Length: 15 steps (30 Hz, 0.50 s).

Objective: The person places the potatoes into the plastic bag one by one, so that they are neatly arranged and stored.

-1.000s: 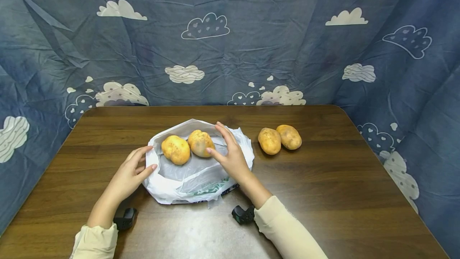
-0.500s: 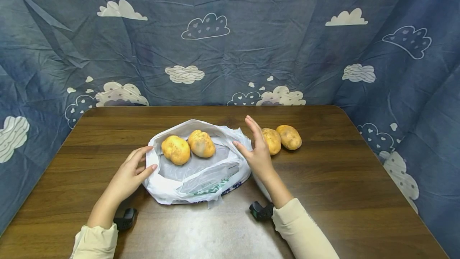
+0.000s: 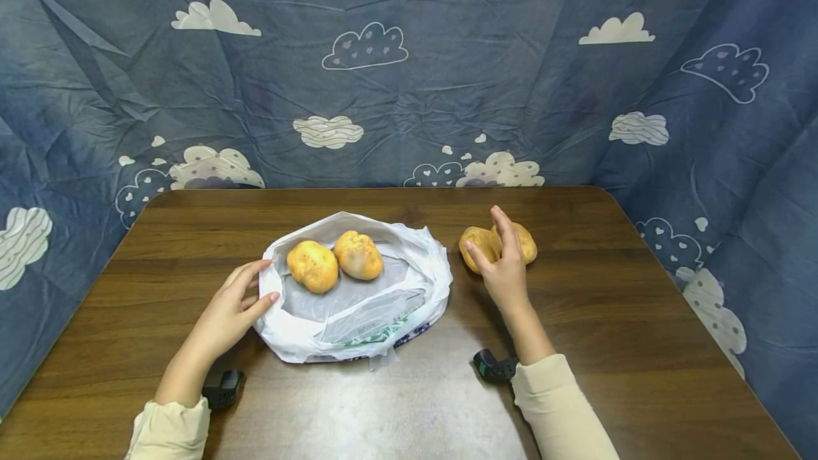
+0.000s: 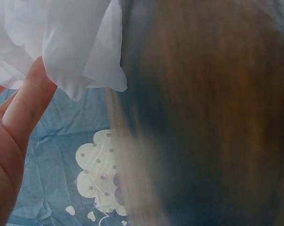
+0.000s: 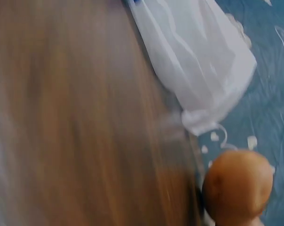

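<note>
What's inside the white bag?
Two potatoes lie inside the white bag, next to each other. What's under them or under the bag's folds is covered, so I can't tell.

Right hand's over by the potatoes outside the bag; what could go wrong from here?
The left potato and right potato lie close together, so the right hand could nudge one while grasping the other.
The white bag is thin and creased, with only the left hand at its left rim; the right side might sag and narrow the opening.
</note>
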### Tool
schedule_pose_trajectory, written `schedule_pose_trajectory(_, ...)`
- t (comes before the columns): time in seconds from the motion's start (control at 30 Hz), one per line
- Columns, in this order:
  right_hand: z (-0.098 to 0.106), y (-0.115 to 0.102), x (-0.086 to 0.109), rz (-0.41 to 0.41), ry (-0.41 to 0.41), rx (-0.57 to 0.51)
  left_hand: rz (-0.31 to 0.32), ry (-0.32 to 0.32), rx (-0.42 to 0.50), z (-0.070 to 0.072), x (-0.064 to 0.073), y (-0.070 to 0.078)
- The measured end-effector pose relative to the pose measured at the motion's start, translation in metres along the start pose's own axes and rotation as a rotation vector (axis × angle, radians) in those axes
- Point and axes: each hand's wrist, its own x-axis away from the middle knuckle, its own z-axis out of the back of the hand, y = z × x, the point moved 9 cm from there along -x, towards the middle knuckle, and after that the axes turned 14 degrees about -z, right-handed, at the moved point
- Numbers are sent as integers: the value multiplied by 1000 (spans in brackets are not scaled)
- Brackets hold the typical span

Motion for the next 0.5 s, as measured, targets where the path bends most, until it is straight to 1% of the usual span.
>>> schedule_pose_trajectory(0.1, 11, 14, -5, -18, 32, 16, 4, -4, -3, 0, 0, 0)
schedule_pose_trajectory(0.23, 24, 46, -12, -61, 61, 26, 16, -10, -6, -1, 0, -1)
schedule_pose_trajectory(0.33, 33, 70, -15, -118, 71, 40, 20, -11, -8, -1, 0, -2)
schedule_pose_trajectory(0.5, 46, 95, -16, -210, 80, 60, 19, -10, -11, -1, 1, -1)
